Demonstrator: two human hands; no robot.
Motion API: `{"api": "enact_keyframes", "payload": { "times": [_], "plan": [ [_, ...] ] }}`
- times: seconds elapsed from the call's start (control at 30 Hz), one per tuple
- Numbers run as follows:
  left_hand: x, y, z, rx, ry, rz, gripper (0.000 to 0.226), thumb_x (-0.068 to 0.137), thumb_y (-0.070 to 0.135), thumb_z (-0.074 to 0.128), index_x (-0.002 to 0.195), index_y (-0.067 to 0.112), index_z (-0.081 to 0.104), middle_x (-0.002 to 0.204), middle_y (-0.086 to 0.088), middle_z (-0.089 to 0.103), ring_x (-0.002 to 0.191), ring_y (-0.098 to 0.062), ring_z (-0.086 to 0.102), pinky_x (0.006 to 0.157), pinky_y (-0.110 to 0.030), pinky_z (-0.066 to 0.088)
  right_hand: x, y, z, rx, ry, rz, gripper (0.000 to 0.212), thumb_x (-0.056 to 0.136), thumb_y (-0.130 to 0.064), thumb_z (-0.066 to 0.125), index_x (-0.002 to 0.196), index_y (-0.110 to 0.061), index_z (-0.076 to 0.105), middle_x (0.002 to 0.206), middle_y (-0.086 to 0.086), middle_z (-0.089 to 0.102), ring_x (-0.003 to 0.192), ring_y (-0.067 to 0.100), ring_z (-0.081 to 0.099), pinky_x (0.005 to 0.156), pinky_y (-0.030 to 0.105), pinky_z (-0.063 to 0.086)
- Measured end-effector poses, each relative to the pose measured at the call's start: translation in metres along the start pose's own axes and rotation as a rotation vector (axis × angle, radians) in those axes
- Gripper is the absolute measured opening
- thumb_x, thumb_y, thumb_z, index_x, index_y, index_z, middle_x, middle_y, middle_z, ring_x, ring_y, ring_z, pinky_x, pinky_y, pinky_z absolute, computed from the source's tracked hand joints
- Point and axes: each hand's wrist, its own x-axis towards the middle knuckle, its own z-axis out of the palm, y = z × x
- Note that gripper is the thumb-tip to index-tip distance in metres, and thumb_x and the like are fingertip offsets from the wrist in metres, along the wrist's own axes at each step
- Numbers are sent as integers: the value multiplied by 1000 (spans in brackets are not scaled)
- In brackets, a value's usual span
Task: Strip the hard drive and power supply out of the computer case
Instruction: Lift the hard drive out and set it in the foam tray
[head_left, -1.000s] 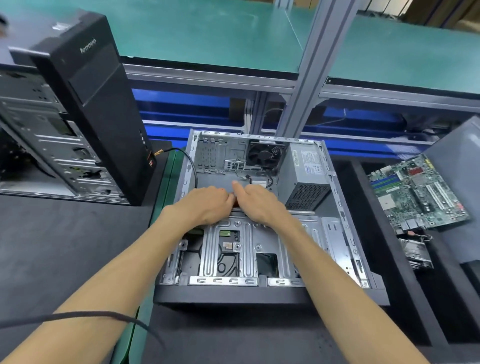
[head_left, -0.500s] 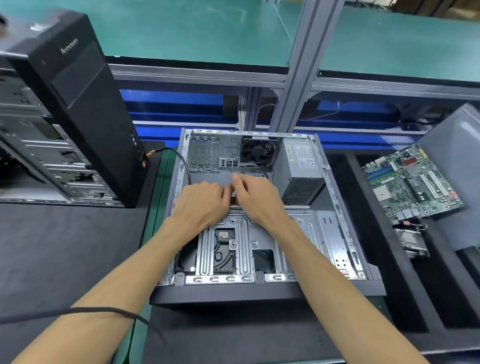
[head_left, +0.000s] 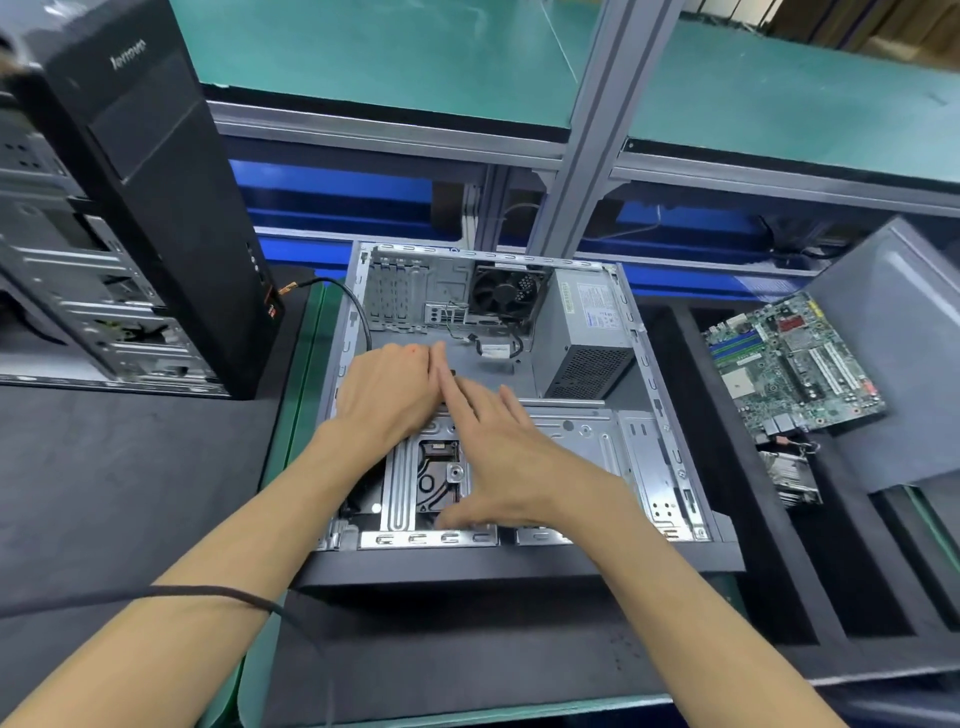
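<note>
**Grey steel computer case (head_left: 670, 426), open, flat on the dark bench mat (head_left: 104, 478)**

Left hand (head_left: 389, 395) curled at the drive cage's (head_left: 587, 431) far edge; grip unclear. Right hand (head_left: 504, 457) flat, fingers straight, on the cage. Grey boxy power supply (head_left: 587, 332) sits back-right inside.

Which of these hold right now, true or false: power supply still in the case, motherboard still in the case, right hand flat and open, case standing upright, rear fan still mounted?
1. The power supply still sits in the open case. True.
2. The motherboard is still in the case. False: it lies outside, to the right of it.
3. The right hand lies with fingers straight over the drive cage. True.
4. The open case stands upright. False: it lies on its side, open upward.
5. The fan is mounted at the far wall. True.
</note>
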Motion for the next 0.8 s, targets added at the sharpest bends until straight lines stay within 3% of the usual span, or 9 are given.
{"api": "enact_keyframes", "payload": {
  "times": [0.1,0.23,0.37,0.5,0.6,0.8],
  "plan": [
    [-1,1,-2,-20,12,-7,50,107,34,25,67,19,51,70,-9,67,67,-32,63,57,-35,39,6,-2,5,-40,-10,24,150,70,-55,85,151,-15,-35,168,11,-4,155,20,-5,125,49,-4],
    [0,1,-7,-31,-17,29,49,108,35,24,69,19,49,73,-11,67,72,-35,64,62,-38,43,5,-1,12,-39,91,9,145,71,-53,83,154,-15,-29,168,11,4,155,19,-1,126,46,-2],
    [8,-9,-14,24,-135,115,46,108,37,27,87,14,61,92,-15,71,90,-37,65,73,-41,46,3,2,20,-48,154,1,134,74,-50,78,158,-14,-21,169,13,-3,155,20,-7,126,43,-4],
    [12,-17,-17,39,-168,184,43,107,36,28,100,11,62,105,-12,70,100,-32,62,85,-43,48,4,-2,26,-22,207,9,126,79,-45,73,158,-19,-21,168,13,-11,155,23,-12,125,45,-5],
    [14,-18,-13,98,-174,190,41,106,34,29,116,9,60,118,-12,66,109,-30,57,94,-42,40,5,-5,27,-33,260,23,122,79,-41,73,159,-20,-16,169,11,-5,155,25,-3,126,48,1],
    [20,-16,-14,47,-198,154,38,103,33,30,116,8,56,118,-12,63,106,-28,55,92,-41,39,9,-1,26,-91,276,74,123,79,-49,73,160,-15,-12,164,15,18,150,26,18,124,43,14]
  ]
}}
